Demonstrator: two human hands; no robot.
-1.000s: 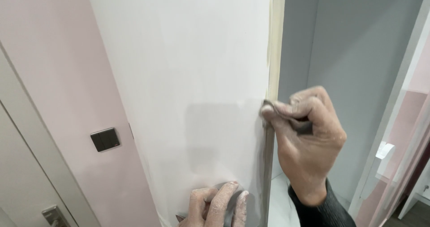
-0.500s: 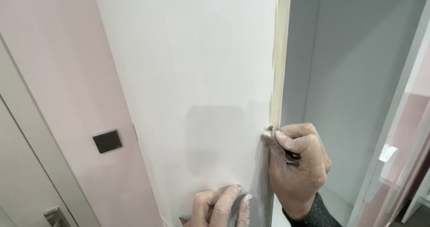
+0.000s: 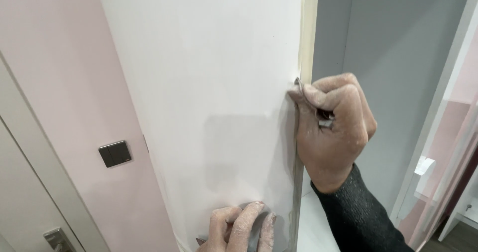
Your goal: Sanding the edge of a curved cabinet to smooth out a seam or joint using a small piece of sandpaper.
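White wall panel (image 3: pixel 199 83): matt, smooth, with a faintly greyer, duller patch low down. Corner strip (image 3: pixel 309 28): pale beige, paper-like tape, matt. Long blade (image 3: pixel 297 182) along the corner: grey metal, thin, dull sheen. My right hand (image 3: pixel 333 127): skin dry, dusted with white powder; sleeve (image 3: pixel 358 217) is dark knitted cloth, flecked. My left hand (image 3: pixel 239 229): same chalky dusting, pressed on a second grey metal blade (image 3: pixel 255 232), smooth. Pink wall (image 3: pixel 59 83): matt paint, even. Switch plate (image 3: pixel 115 153): dark, satin, looks like plastic or metal; cannot tell. Door handle (image 3: pixel 59 238): brushed metal.
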